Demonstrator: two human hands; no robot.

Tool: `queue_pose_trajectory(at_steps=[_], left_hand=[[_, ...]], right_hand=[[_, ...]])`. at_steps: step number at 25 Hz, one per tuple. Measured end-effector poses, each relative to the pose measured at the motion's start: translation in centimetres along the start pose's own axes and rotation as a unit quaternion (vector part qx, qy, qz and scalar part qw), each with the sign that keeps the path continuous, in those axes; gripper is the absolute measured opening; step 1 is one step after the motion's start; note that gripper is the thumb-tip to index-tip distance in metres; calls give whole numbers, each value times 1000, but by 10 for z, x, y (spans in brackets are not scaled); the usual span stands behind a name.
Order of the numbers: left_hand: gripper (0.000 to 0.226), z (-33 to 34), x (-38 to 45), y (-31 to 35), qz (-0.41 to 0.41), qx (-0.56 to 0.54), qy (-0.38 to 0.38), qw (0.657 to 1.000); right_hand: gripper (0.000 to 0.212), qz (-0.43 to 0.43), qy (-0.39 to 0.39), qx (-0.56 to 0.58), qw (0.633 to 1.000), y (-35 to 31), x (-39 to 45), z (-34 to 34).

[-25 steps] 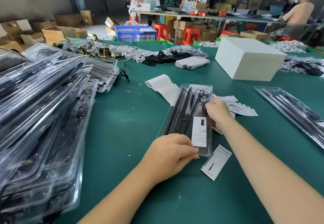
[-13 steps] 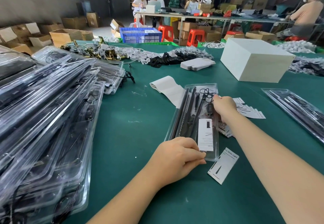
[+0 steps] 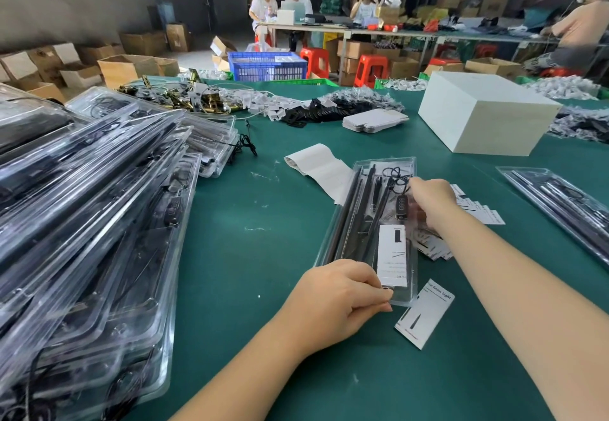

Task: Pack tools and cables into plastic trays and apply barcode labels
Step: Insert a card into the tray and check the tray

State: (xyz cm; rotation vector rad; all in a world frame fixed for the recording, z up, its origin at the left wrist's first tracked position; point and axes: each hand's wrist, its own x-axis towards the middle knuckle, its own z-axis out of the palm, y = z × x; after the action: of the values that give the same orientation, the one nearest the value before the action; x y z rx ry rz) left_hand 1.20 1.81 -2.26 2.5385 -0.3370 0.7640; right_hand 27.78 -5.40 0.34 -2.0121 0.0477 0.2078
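Hardly anything shifted: left hand (image 3: 342, 298) still pinches near end of clear plastic blister tray (image 3: 369, 223), right hand (image 3: 428, 199) still presses far edge, curled. Likely closing tray.

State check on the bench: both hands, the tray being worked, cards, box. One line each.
left hand: fingers curled, grip on the near end of the tray
right hand: fingers curled at the tray's far right edge
clear tray: flat on the table, filled with black rods and cable
loose card: flat on the table, outside the tray
white box: closed
stack of trays: piled, leaning
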Motion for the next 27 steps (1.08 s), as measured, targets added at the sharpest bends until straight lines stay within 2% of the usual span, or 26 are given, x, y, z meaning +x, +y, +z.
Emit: queue_pose_trajectory(at_steps=[2, 5, 10, 13, 15, 17, 20, 23, 27], left_hand=[[14, -2, 0, 1, 10, -11, -8, 1000], [11, 0, 1, 6, 52, 8, -56, 997], [10, -1, 4, -2, 72, 63, -77, 992], [26, -4, 2, -16, 38, 74, -78, 993], [32, -6, 1, -24, -4, 87, -64, 994], [37, -9, 0, -34, -55, 97, -51, 992], [41, -19, -6, -51, -129, 103, -25, 986], [34, -26, -9, -63, -188, 88, 5, 978], [30, -23, -10, -64, -215, 96, -14, 972]], right_hand=[[26, 24, -37, 77, 996, -10, 3, -3], [49, 52, -76, 105, 990, -26, 10, -9], [34, 48, -70, 147, 985, -52, 28, -32], [37, 18, -16, 146, 989, -64, 37, -49], [47, -4, 37, 133, 990, -69, 39, -56], [50, -5, 57, 156, 986, -73, 37, -63], [36, 8, 60, 208, 976, -74, 38, -72], [27, 9, 42, 202, 978, -69, 38, -81], [24, 12, 25, 181, 983, -65, 38, -90]])
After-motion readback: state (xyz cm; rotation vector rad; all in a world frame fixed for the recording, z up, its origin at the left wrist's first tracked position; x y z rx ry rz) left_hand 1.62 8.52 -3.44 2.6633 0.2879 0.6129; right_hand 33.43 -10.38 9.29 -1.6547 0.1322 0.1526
